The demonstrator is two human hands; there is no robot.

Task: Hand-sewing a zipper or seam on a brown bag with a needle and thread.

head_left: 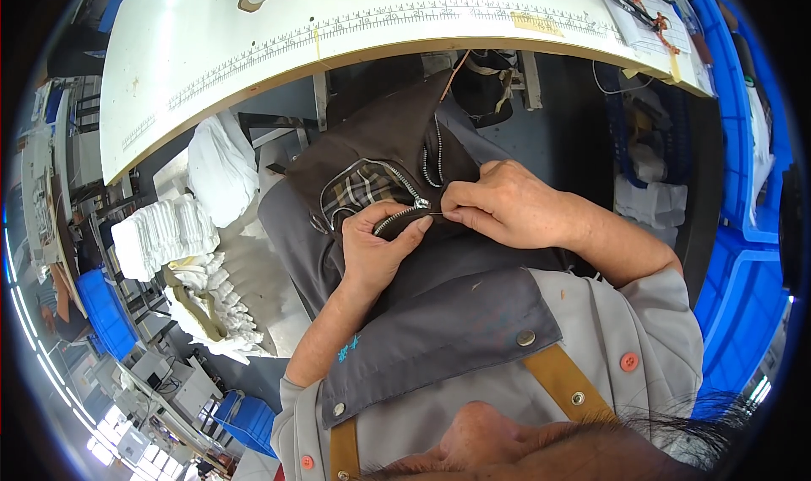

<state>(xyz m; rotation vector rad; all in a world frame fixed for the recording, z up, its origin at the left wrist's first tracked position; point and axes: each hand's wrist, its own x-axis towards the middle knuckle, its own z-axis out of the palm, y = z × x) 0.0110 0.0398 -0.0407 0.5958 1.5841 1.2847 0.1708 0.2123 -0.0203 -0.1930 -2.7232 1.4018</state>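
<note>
Brown cloth (359,139) with a metal zip (404,175) lies on the lap, mid-frame in the head view. At centre the left hand (370,249) pinches the cloth beside the zip; just right, the right hand (505,204) has thumb and forefinger pressed together on something too fine to identify. A slackened left pinch could let checked lining (370,185) catch in the teeth.

Dark brown cloth (372,133), soft and creased, draped over my lap (289,238). Curved metal zipper (394,220) undone, mouth gaping, checked lining (361,185) showing; lower edge in my pinch. Silver slider (422,203) at right end. Second zipper (440,147) beyond, also parted. Thin strand (437,214) near slider, too fine to identify.
</note>
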